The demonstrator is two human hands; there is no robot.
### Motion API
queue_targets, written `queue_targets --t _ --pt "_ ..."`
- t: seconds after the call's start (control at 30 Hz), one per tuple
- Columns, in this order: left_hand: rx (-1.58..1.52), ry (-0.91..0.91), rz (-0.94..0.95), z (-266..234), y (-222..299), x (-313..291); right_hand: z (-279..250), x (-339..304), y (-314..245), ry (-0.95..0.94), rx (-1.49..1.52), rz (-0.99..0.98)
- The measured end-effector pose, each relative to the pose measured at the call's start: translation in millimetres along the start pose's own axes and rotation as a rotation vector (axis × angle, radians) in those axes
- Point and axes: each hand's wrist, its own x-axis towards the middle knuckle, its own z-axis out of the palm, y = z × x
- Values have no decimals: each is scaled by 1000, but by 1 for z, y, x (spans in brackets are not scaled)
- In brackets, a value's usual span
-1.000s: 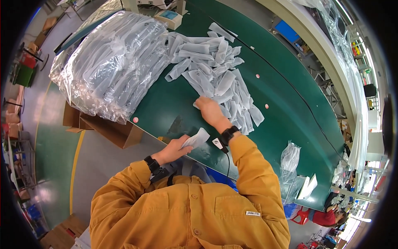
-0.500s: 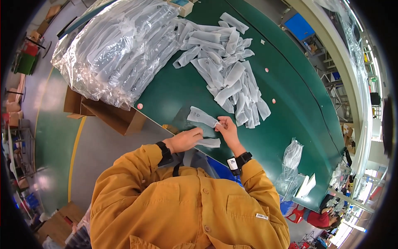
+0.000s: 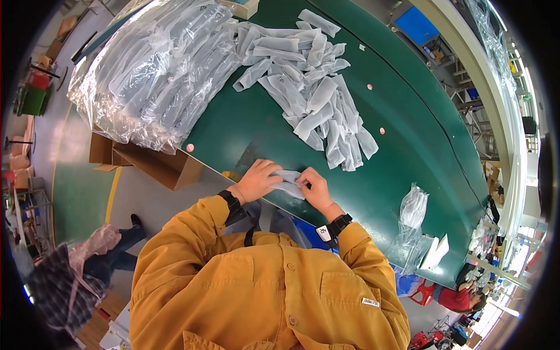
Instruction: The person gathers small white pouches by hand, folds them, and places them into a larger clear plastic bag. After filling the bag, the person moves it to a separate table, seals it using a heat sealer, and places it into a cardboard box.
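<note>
Near the front edge of the green table (image 3: pixel 233 125), a frosted white plastic sleeve (image 3: pixel 287 182) stretches between my two hands. My left hand (image 3: pixel 256 181) has its fingers closed on the sleeve's left end. At the other end, my right hand (image 3: pixel 315 190) pinches it between thumb and fingers. Whether a second sleeve lies under this one is hard to tell. Farther off, a loose pile of similar frosted sleeves (image 3: pixel 319 96) spreads over the table, several overlapping.
A big clear bag packed with sleeves (image 3: pixel 157 76) fills the far left, above an open cardboard box (image 3: pixel 166 166). Toward the right lies a clear plastic bag (image 3: pixel 411 213) beside white cards (image 3: pixel 434 254). Behind me at left, a person in a plaid top (image 3: pixel 55 286) stands.
My left hand has moved up to the sleeve, and both hands now hold it level. The printed sleeve no longer lies flat in sight. A person has come into view at lower left.
</note>
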Motion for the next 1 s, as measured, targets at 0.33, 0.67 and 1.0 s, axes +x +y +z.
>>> queue_targets --t 0.33,0.67,1.0 --pt "53 -85 108 8 -5 -1 -1 109 -18 454 -533 276" --pt "-89 -140 19 15 -4 -11 -25 50 -16 159 -281 -100" --pt "42 -78 101 -9 25 29 -23 3 5 -117 -544 -415"
